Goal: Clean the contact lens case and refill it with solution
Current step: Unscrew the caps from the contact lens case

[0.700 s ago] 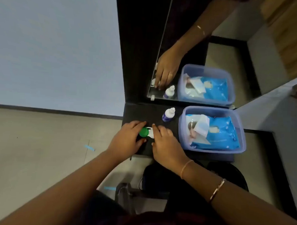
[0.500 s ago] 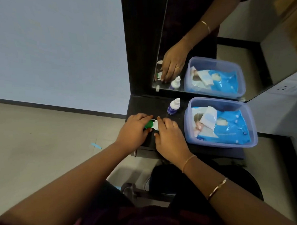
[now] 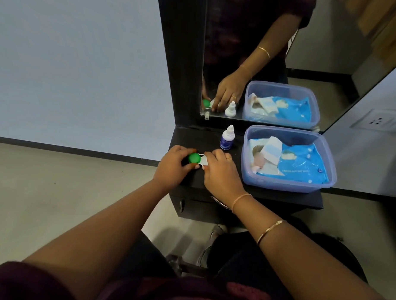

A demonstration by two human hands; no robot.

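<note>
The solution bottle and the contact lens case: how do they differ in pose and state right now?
The solution bottle stands upright and untouched; the contact lens case lies flat and is held by both hands. The bottle is white and blue with a white nozzle cap; the case is white with a green cap, gripped by the left hand while the right hand steadies it. Both sit on the black shelf.

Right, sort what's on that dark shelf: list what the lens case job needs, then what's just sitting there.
Needed:
- contact lens case, green cap under the left hand, right hand steadying it
- solution bottle

Just there:
- plastic tub holding a blue wipes pack
- mirror
</note>
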